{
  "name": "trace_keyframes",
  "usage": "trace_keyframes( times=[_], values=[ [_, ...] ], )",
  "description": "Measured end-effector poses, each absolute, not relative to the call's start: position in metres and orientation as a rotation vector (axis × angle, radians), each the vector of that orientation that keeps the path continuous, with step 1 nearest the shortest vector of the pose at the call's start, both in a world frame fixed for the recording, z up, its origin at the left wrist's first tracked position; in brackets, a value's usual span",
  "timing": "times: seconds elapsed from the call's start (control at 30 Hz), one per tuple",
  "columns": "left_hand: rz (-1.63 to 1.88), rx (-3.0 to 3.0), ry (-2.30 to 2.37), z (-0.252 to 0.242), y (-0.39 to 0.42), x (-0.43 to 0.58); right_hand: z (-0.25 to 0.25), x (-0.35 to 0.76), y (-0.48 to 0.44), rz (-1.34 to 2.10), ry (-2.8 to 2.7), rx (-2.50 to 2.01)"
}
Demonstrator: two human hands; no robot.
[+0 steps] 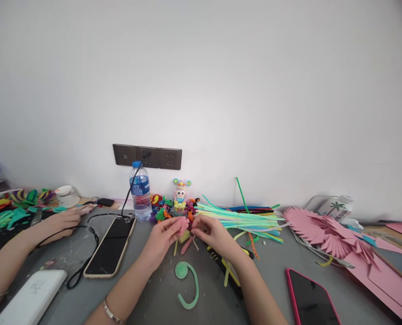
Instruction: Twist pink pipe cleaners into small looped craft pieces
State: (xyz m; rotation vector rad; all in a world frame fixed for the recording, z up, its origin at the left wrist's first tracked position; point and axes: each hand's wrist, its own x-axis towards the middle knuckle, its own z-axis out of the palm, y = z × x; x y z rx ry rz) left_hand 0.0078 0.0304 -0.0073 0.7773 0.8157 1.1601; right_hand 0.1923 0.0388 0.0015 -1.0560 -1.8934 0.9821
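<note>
We see a small pink piece (181, 224) pinched between both hands, held just above the worktop (275, 289) near its middle. The left hand (163, 237) closes its fingertips on the piece from the left; the right hand (212, 234) closes on it from the right, so the two hands meet at it. What the piece is exactly, we cannot tell.

Below the hands lie short stem bits (187, 246) and a green coil (187, 283) with a curved tail. A black-and-yellow tool (225, 266) lies under the right wrist. Just behind the hands stand a little figure (180, 196) and a water bottle (140, 192), with a bundle of stems (245, 220) to the right. A phone (110, 247) lies to the left, a pink-edged phone (311, 300) to the right, and pink paper fans (323, 232) beyond it. At far left another person's hand (63, 222) rests on the worktop.
</note>
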Motion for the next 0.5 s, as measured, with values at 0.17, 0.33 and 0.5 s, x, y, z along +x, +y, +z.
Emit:
trace_keyframes(
  times=[0.17,0.33,0.5],
  values=[
    [1.284,0.296,0.612,-0.005,0.040,0.001,0.000,0.186,0.031,0.715,-2.289,-1.125],
    [1.323,0.172,0.552,-0.009,0.044,0.000,-0.004,0.169,0.028,0.501,-2.417,-1.313],
    [1.311,0.273,0.596,-0.011,0.044,0.000,-0.003,0.171,0.029,0.574,-2.250,-1.334]
  ],
)
